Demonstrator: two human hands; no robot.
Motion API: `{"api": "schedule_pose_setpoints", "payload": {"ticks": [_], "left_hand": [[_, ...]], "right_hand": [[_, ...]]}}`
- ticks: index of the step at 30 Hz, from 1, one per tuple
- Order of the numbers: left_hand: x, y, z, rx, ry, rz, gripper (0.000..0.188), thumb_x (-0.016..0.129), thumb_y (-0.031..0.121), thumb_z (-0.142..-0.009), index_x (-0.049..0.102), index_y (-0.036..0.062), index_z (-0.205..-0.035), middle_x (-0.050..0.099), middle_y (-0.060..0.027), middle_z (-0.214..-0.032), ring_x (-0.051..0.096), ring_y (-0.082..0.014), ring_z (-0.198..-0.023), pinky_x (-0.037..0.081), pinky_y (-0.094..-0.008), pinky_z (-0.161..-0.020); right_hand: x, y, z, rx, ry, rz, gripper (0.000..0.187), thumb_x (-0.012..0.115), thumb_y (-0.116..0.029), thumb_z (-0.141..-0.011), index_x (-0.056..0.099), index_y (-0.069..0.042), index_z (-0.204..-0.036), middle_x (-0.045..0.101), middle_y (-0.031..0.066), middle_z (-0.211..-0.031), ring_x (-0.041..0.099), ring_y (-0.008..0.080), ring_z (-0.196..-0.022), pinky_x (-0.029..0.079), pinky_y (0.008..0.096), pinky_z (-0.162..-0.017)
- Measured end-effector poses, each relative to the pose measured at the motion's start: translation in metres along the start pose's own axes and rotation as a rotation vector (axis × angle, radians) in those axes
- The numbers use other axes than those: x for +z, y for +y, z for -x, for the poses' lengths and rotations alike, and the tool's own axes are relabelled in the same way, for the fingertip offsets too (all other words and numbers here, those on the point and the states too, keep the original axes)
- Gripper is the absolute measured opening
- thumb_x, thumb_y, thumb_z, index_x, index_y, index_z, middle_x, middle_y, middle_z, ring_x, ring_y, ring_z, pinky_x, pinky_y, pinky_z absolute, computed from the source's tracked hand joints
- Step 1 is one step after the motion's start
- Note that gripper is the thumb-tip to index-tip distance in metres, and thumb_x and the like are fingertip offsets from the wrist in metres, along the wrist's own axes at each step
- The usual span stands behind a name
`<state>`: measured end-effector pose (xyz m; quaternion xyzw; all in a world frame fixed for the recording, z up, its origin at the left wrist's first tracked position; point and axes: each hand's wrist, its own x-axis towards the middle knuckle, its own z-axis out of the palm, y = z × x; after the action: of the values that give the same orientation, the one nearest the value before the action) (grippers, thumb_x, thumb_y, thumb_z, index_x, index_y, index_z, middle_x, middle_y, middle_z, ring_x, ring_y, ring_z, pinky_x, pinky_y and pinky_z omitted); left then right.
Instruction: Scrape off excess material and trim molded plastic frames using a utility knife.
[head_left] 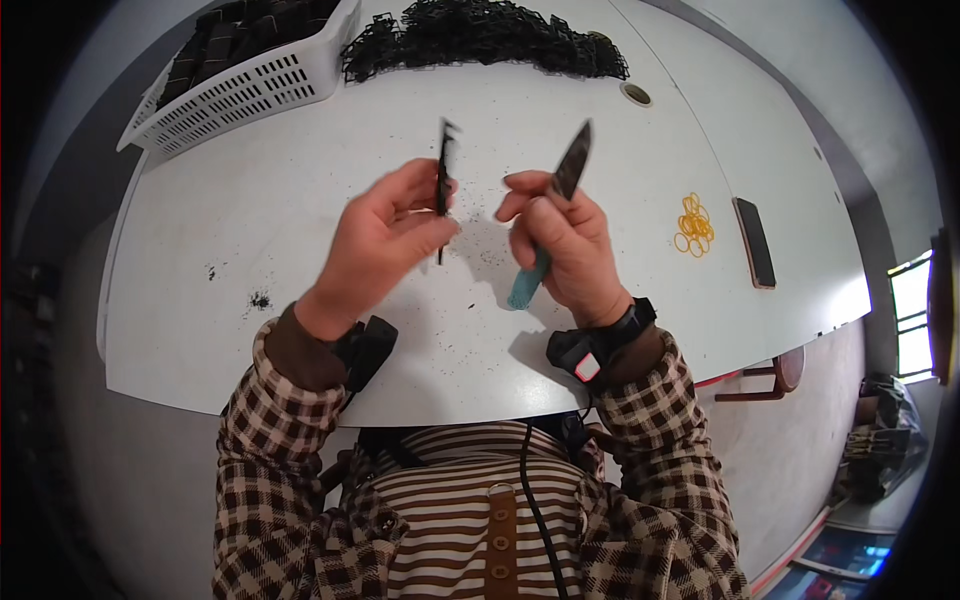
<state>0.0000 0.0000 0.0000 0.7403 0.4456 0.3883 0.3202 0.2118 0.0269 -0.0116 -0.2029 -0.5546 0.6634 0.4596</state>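
Note:
My left hand [378, 232] pinches a thin black plastic part [443, 180], held upright and seen nearly edge-on, its top end hooked. Across from it, my right hand [568, 240] grips a knife by its teal handle [528, 285]. The dark knife blade [573, 160] points up and away from me, apart from the black part. Both hands are raised over the middle of the white table [250, 210]. Small black shavings [260, 300] lie scattered below them and to the left.
A heap of black plastic frames [480, 40] lies along the far edge. At the far left stands a white slotted basket [240, 100] with dark bundles in it. A roll of tape [635, 94], yellow rubber bands [693, 228] and a phone [754, 243] are on the right.

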Motion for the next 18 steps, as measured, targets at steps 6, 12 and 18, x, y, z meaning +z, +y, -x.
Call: {"api": "schedule_pose_setpoints", "payload": {"ticks": [6, 12, 18], "left_hand": [[-0.014, -0.001, 0.006, 0.108, 0.001, 1.068, 0.06, 0.061, 0.023, -0.084, 0.032, 0.002, -0.132, 0.042, -0.0176, -0.129, 0.047, -0.0289, -0.117, 0.043, -0.0373, -0.094], [-0.008, 0.004, 0.007, 0.238, -0.011, 1.001, 0.061, 0.059, 0.027, -0.085, 0.03, 0.0025, -0.133, 0.04, -0.0191, -0.131, 0.043, -0.0299, -0.12, 0.041, -0.0386, -0.096], [0.001, -0.004, 0.002, 0.238, -0.073, 1.087, 0.06, 0.054, 0.027, -0.088, 0.027, 0.003, -0.135, 0.037, -0.0205, -0.133, 0.041, -0.0318, -0.122, 0.039, -0.0412, -0.099]], "right_hand": [[0.005, 0.001, 0.0, 0.024, 0.098, -0.11, 0.02, 0.05, -0.014, -0.091, 0.055, 0.0, -0.103, 0.054, 0.0041, -0.078, 0.043, 0.0073, -0.052, 0.036, 0.0208, -0.049], [0.009, 0.006, 0.004, 0.123, 0.016, -0.083, 0.017, 0.05, -0.013, -0.091, 0.057, 0.0, -0.1, 0.053, 0.0036, -0.074, 0.042, 0.0064, -0.052, 0.034, 0.0191, -0.048], [0.007, 0.001, 0.007, 0.176, -0.044, -0.047, 0.018, 0.051, -0.013, -0.09, 0.057, 0.001, -0.099, 0.054, 0.0033, -0.073, 0.042, 0.0059, -0.051, 0.035, 0.0185, -0.047]]}}
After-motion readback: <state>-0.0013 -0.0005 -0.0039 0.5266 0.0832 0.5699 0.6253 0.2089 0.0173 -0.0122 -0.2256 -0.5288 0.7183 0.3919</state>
